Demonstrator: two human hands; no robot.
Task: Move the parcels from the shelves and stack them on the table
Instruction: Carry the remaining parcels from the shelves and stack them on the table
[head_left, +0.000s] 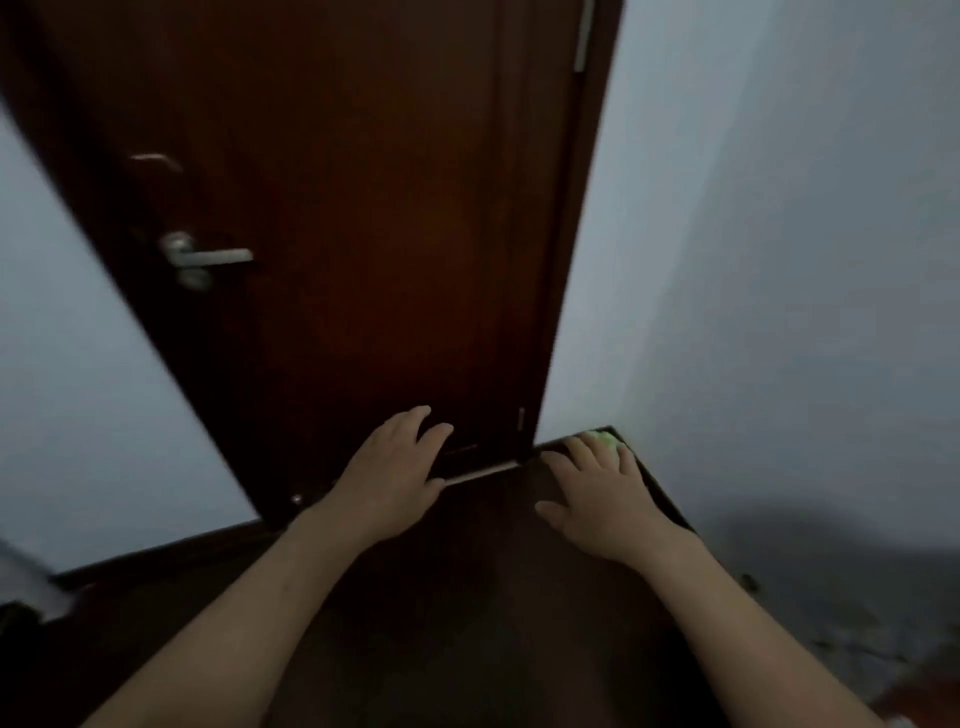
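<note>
Plainly, no parcels show here, nor the shelves or the desk; all lie outside the view, so where they stand cannot be told. The person faces a dark brown door (337, 208) with a metal lever handle (213, 257), set between pale walls (779, 260), above what seems to be a dark floor (493, 597).

Both arms reach forward and down. The left hand (395, 467) is spread and relaxed in front of the foot of the door and holds nothing. The right hand (605, 501) is likewise flat with its fingers apart and empty. Its fingertips overlap a small pale green thing (605, 439) in the corner by the wall, but the blur hides whether they touch it. The two hands are near each other but not touching.

How the parcels will handle can only be guessed. Boxed ones would likely be stiff and best taken with a hand on each opposite side, low down. Bagged ones would sag and want a hand underneath. Taped or plastic wrapping may be slippery, so a firm two-handed hold seems wise, with the weight tested before lifting clear of the shelf.
</note>
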